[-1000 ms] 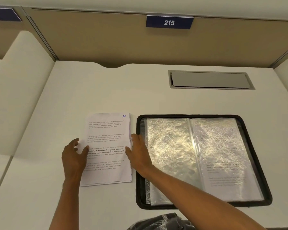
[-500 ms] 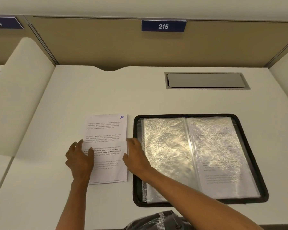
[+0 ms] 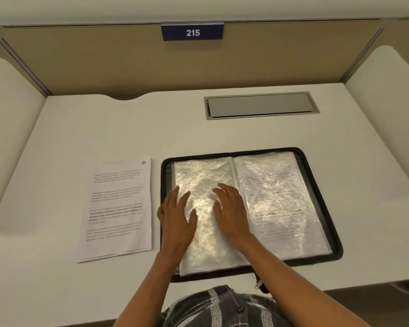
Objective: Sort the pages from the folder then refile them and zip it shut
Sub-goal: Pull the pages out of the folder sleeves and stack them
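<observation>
The zip folder (image 3: 316,257) lies open and flat on the white desk (image 3: 104,128), right of centre and close to the near edge; opened out, its long axis runs left to right, and its spine runs away from the person, leaning a little to the right at the far end. Its zip pull (image 3: 259,284) hangs over the near edge of the desk.

The left plastic sleeve (image 3: 203,175) shines under the light and no print shows in it; the right plastic sleeve (image 3: 276,197) holds a printed page, its top at the far end.

The stack of pages (image 3: 118,208) lies just left of the folder, apart from it by a thin strip of desk; it is portrait, long axis pointing away from the person, text upright to the reader, with a handwritten "10" in blue at the far right corner.

Both hands are over the left sleeve, palms down; the left hand (image 3: 177,220) is by that sleeve's left edge, fingers straight and slightly spread; the right hand (image 3: 232,213) is beside the spine, fingers spread and loosely bent, holding nothing; whether either presses on the plastic cannot be told. The page stack lies to the left of the left hand, untouched.

Farther back, a grey cable hatch (image 3: 261,105) is set in the desk; a blue plate reading 215 (image 3: 192,32) sits on the partition; a checked shirt (image 3: 222,308) shows at the bottom.
</observation>
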A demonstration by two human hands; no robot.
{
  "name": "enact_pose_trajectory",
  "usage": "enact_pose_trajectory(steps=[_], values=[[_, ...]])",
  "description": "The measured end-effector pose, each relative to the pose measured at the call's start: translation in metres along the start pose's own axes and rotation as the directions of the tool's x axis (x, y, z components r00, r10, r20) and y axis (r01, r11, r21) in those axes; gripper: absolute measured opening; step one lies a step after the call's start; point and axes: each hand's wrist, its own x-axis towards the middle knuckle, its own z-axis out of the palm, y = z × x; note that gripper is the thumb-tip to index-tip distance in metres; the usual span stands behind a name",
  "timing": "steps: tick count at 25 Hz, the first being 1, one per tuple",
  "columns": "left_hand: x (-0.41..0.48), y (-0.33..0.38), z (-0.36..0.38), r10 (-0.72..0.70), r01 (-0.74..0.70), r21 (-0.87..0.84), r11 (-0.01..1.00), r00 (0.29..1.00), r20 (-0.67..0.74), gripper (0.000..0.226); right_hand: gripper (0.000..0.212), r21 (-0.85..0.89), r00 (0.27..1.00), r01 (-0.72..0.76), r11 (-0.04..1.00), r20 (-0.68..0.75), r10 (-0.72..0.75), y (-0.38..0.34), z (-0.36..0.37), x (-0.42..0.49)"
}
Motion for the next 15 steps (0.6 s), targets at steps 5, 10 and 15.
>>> enact_pose_trajectory(steps=[5,10,15], values=[[-0.002,0.072,0.069,0.192,-0.18,-0.079,0.98,0.965,0.177,0.053,0.039,-0.111,0.993,-0.115,0.987,-0.024,0.113,0.075,-0.037,-0.023],[-0.002,0.106,0.112,0.305,-0.334,0.026,0.942,0.887,0.347,0.052,0.045,-0.119,0.979,-0.202,0.972,-0.036,0.199,0.122,-0.068,-0.037],[-0.011,0.099,0.126,0.277,-0.366,0.181,0.913,0.881,0.383,0.052,0.046,-0.209,0.917,-0.397,0.894,-0.132,0.377,0.155,-0.1,-0.038]])
